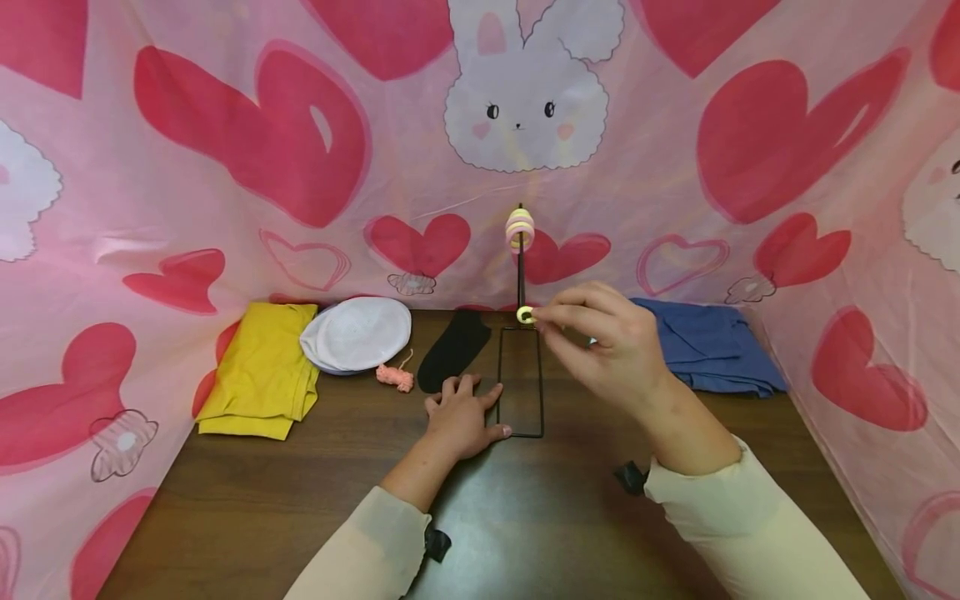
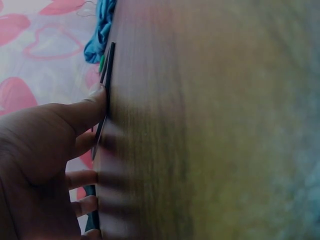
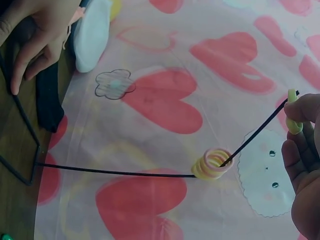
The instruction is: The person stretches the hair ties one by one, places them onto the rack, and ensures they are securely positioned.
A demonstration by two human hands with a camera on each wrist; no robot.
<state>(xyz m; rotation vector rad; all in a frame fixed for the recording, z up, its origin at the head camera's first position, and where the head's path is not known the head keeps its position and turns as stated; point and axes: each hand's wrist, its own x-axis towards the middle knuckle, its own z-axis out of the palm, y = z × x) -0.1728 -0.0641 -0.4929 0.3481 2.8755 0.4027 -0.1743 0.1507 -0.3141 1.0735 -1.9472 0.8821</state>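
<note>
My right hand point(image 1: 611, 342) pinches a small yellow ring point(image 3: 294, 122) between thumb and forefinger. The ring is at the free tip of a bent black rod point(image 3: 260, 129); whether it is threaded on cannot be told. Pink and yellow rings point(image 1: 520, 229) hang together at the rod's bend. The rod rises from a rectangular black wire base point(image 1: 541, 383) on the table. My left hand point(image 1: 461, 421) rests palm-down with fingers spread, its thumb and forefinger pressing the base's left side. In the left wrist view the thumb point(image 2: 95, 102) lies against the wire.
A black sock point(image 1: 454, 350) lies left of the base, near a peach yarn bundle point(image 1: 395, 377). A white round cloth item point(image 1: 360, 333) and folded yellow cloth point(image 1: 262, 367) lie farther left. Blue cloth point(image 1: 708, 346) is at the back right. Patterned fabric walls point(image 1: 420, 150) enclose the table.
</note>
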